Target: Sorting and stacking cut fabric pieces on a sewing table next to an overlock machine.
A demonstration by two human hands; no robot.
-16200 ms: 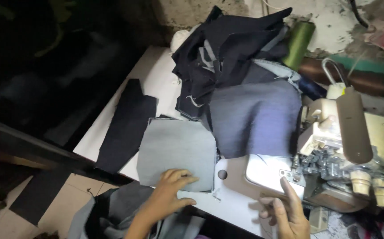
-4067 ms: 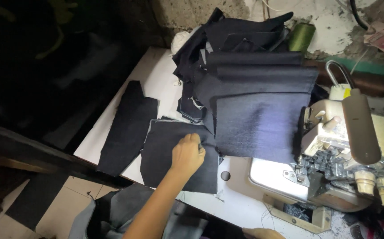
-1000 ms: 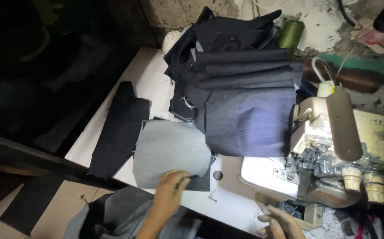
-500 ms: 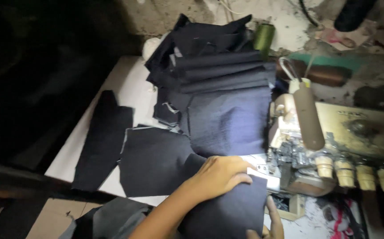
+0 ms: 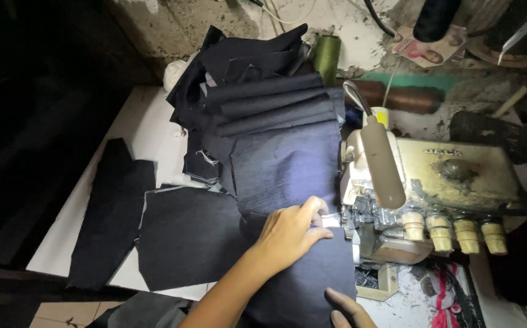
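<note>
Dark cloth piece (image 5: 303, 276) lies flat on the white table (image 5: 148, 130), its right edge against the front of the sewing machine (image 5: 434, 194). I see my left hand (image 5: 291, 231) resting palm down on its upper part, fingers (image 5: 318, 209) stretched toward the needle area and pressing the cloth down; the hand is open and flat, not closed around anything. My right hand (image 5: 348, 308) sits at the bottom edge of the view, only partly visible, fingertips touching the lower corner of the same piece; I cannot tell how far it is open.

A second dark panel (image 5: 187, 237) lies just left of the cloth piece, touching it. A long narrow strip (image 5: 108, 212) lies further left, near the table edge. A stack of folded dark cloth (image 5: 269, 115) sits behind, reaching the machine's left side. A green thread cone (image 5: 326, 54) stands behind the stack. Four cream knobs (image 5: 452, 234) line the machine's front.
</note>
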